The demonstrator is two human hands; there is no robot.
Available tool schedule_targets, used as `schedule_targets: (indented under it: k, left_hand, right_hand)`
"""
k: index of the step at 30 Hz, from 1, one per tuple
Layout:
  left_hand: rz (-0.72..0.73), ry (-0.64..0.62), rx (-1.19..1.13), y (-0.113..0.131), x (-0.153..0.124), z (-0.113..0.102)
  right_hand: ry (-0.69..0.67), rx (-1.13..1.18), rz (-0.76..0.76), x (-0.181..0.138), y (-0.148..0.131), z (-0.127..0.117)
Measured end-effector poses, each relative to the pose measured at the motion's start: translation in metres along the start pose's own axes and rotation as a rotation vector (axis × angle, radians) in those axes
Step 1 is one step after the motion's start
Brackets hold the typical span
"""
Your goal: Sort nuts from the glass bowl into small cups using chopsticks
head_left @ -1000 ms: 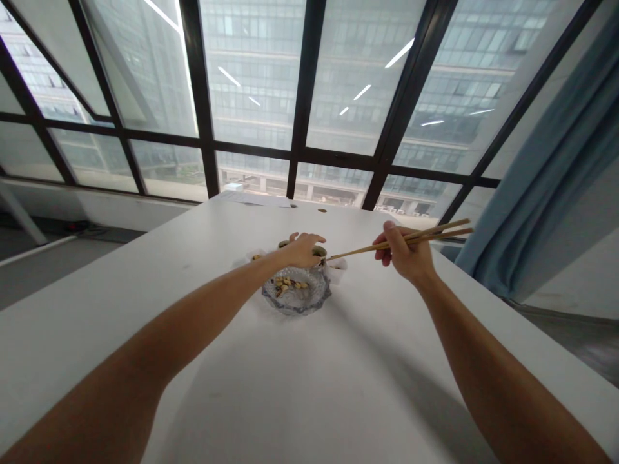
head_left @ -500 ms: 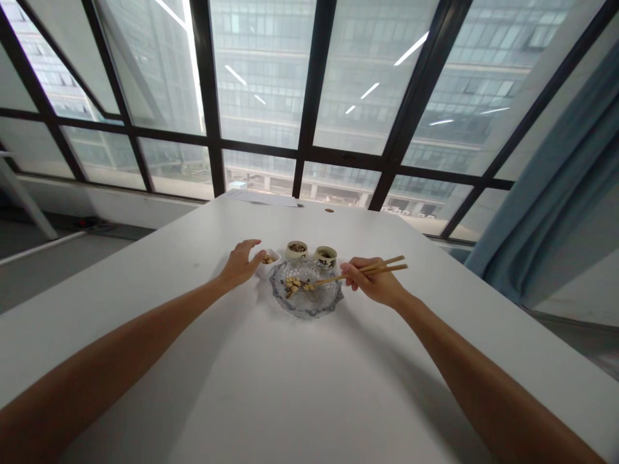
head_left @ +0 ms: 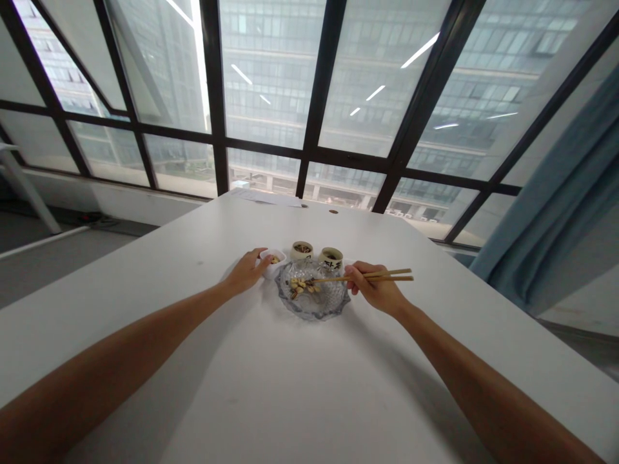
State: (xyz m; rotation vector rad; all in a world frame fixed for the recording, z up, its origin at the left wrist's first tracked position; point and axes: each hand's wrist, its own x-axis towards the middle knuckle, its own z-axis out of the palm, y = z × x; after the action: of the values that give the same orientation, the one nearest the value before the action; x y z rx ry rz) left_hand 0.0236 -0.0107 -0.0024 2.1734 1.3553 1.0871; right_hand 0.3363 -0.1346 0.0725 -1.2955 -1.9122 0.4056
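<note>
My left hand (head_left: 247, 270) grips the near left side of a small white bowl (head_left: 279, 252), thumb over its rim. Some pale pieces lie inside that bowl. In my right hand (head_left: 371, 283) is a pair of chopsticks (head_left: 394, 275), their tips reaching left into a clear glass dish (head_left: 333, 306) with a wavy rim. Yellowish pieces and small dark bits (head_left: 302, 285) are heaped on the dish's left part, by the chopstick tips. Whether the tips pinch a piece is too small to tell.
Behind the dish stand a cream cup (head_left: 302, 252) with brown bits in it and another cream cup (head_left: 333, 260) with dark lettering. Paper (head_left: 265, 197) lies at the far end of the white table (head_left: 290, 386). Windows rise beyond, and a blue curtain (head_left: 546, 193) hangs at right.
My left hand has closed on the small white bowl's rim. The chopstick tips have shifted left over the heap in the dish. The view has moved slightly.
</note>
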Motion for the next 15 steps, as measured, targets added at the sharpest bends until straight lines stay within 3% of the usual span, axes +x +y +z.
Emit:
schedule_targets:
  k: [11, 15]
  left_hand:
    - [0.040, 0.007, 0.025, 0.000, 0.000, 0.003]
    - [0.060, 0.017, 0.038, -0.002, 0.001, 0.004]
  right_hand:
    - [0.093, 0.009, 0.002, -0.001, 0.001, 0.011]
    - [0.068, -0.037, -0.030, -0.002, -0.003, 0.012]
